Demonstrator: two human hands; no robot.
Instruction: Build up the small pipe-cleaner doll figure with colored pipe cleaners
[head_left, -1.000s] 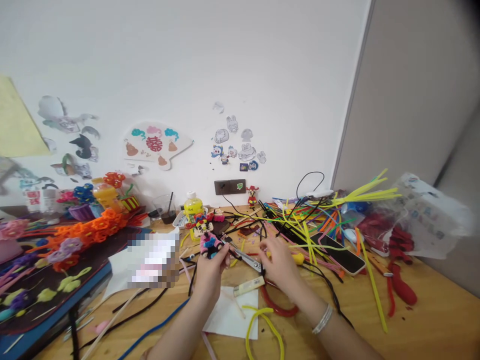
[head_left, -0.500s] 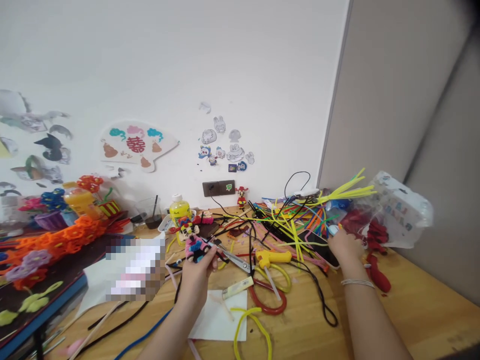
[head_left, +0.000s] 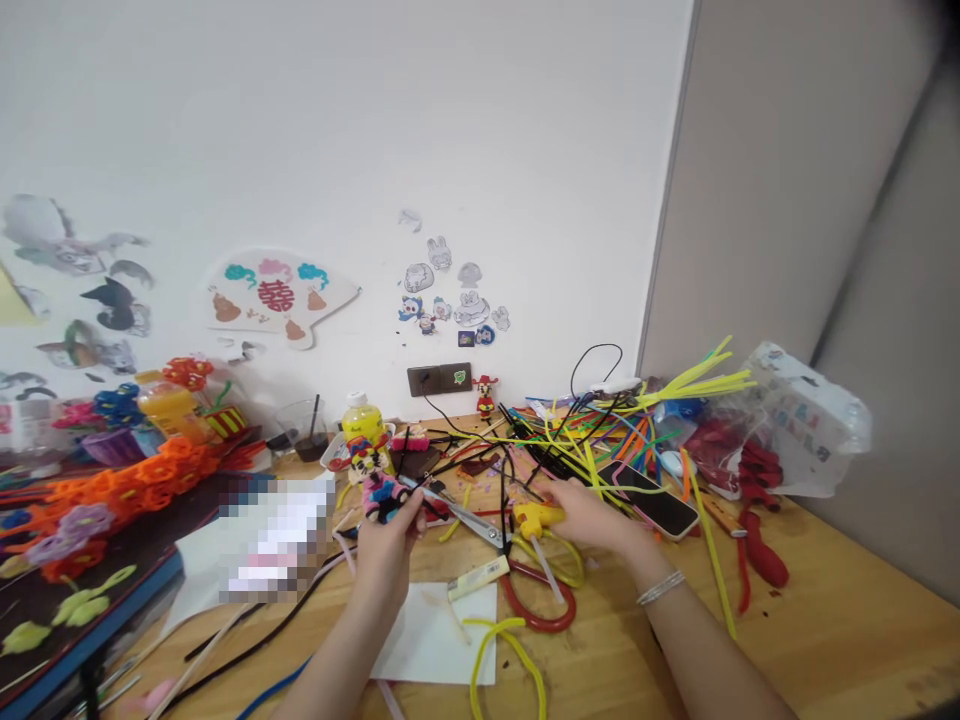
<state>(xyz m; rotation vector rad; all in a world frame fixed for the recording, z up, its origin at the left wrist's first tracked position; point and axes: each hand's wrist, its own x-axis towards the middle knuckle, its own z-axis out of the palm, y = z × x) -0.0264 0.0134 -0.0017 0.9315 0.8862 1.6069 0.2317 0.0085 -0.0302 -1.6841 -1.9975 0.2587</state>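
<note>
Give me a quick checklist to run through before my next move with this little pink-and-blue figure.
1. Pink-and-blue figure held: ok; your left hand has it by its lower part.
2. Right hand gripping the yellow glue gun: cannot tell; the hand is at the gun, but its hold is partly hidden.
3. Scissors clear of the gun: not ok; in this view the gun's pale stick overlaps the red handle loop.
4. Yellow bottle capped: ok; the white cap is on.
5. Gun's heat: cannot tell from the picture.
</note>
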